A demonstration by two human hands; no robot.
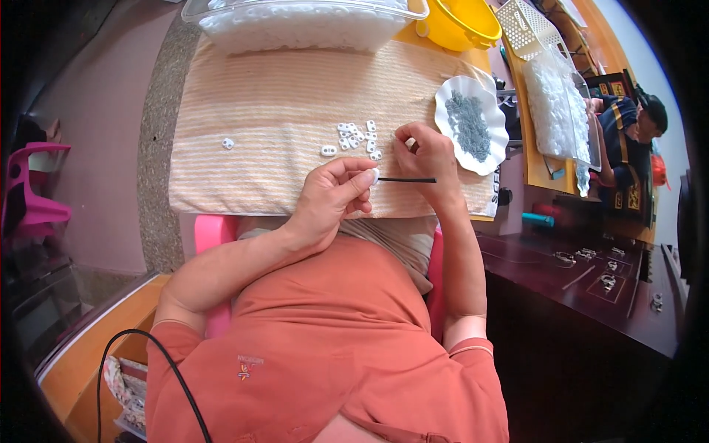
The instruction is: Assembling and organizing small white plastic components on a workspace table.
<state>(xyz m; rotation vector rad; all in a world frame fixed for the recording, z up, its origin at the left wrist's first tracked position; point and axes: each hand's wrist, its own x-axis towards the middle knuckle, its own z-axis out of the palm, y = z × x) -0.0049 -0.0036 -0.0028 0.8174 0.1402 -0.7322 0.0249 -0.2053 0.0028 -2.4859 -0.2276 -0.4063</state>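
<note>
My left hand (336, 190) is closed in a pinch around a small white plastic piece (375, 176) near the table's front edge. A thin black rod (406, 180) sticks out of that piece to the right, its far end in front of my right wrist. My right hand (426, 151) is raised just beyond the rod, fingers curled together; what they hold, if anything, is too small to make out. Several white two-holed plastic pieces (354, 135) lie loosely grouped left of my right hand. One more such piece (228, 143) lies alone at the left.
A white wavy-edged dish (497, 118) of small grey parts (468, 125) stands right of my right hand. At the back are a clear bin (303, 29) of white pieces and a yellow basin (461, 26). Another person (624, 125) sits at the far right by a second bin (557, 111).
</note>
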